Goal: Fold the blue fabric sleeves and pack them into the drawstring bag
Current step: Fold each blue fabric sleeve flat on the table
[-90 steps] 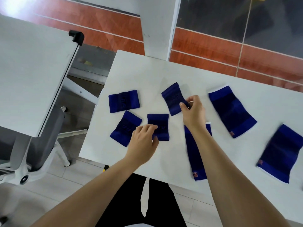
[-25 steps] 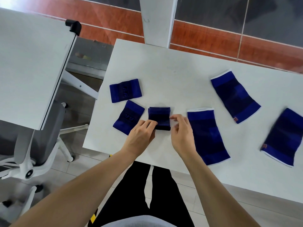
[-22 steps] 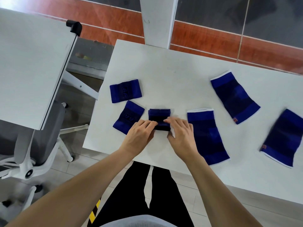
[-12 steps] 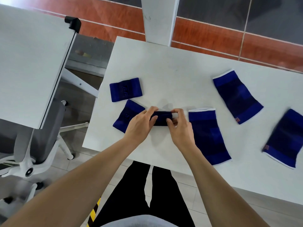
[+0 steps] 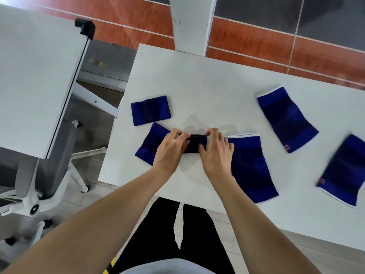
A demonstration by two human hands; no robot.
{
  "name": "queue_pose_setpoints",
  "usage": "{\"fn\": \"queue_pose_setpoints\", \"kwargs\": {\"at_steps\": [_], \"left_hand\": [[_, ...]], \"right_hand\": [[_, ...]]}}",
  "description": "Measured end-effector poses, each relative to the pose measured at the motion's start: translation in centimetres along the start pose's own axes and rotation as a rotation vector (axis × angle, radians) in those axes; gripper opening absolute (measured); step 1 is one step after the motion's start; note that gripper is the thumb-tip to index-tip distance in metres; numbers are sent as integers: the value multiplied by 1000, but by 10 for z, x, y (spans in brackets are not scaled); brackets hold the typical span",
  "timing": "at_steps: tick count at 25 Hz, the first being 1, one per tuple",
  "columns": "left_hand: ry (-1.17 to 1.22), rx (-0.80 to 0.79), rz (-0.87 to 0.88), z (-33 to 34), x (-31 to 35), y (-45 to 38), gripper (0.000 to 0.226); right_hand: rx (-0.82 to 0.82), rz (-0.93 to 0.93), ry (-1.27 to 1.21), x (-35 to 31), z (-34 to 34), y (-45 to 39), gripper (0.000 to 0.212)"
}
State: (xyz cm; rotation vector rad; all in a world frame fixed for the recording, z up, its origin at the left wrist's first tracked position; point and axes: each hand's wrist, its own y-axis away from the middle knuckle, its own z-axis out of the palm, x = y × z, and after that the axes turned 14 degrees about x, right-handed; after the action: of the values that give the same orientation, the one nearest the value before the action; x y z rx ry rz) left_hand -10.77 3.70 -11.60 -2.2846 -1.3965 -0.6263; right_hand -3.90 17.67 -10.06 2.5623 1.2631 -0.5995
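Observation:
On the white table (image 5: 197,91), my left hand (image 5: 169,150) and my right hand (image 5: 216,151) both grip a small dark blue folded sleeve (image 5: 195,144), doubled over between the fingers. Two other short folded sleeves lie to the left: one (image 5: 151,110) farther back, one (image 5: 150,142) partly under my left hand. Three long unfolded sleeves lie to the right: the nearest (image 5: 252,167) beside my right hand, a second (image 5: 286,117) farther back, a third (image 5: 343,171) near the right edge. No drawstring bag is in view.
A second white table (image 5: 35,76) stands to the left, with a grey office chair (image 5: 49,161) below it. A white pillar (image 5: 190,24) rises behind the work table. My legs show under the near table edge.
My right hand laid one short sleeve onto another in front of me. Both hands have since folded that stack in half away from me and now hold it doubled.

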Motion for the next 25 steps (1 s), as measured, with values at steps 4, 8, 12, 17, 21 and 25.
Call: {"fn": "queue_pose_setpoints", "kwargs": {"at_steps": [4, 8, 12, 17, 21, 25], "left_hand": [[-36, -22, 13, 2, 5, -11, 18], [-73, 16, 55, 8, 11, -33, 21], [-180, 55, 103, -5, 11, -31, 40], [-275, 72, -125, -47, -39, -2, 47], [-375, -86, -155, -66, -71, -8, 52], [-389, -118, -134, -65, -75, -2, 48]], "right_hand": [[61, -295, -9, 4, -3, 21, 27], [17, -307, 80, 14, 2, 23, 53], [10, -185, 137, 18, -2, -13, 57], [-39, -139, 209, 14, -5, -40, 57], [60, -194, 172, 1, -7, -25, 52], [-111, -482, -2, -39, 11, 20, 56]]}}
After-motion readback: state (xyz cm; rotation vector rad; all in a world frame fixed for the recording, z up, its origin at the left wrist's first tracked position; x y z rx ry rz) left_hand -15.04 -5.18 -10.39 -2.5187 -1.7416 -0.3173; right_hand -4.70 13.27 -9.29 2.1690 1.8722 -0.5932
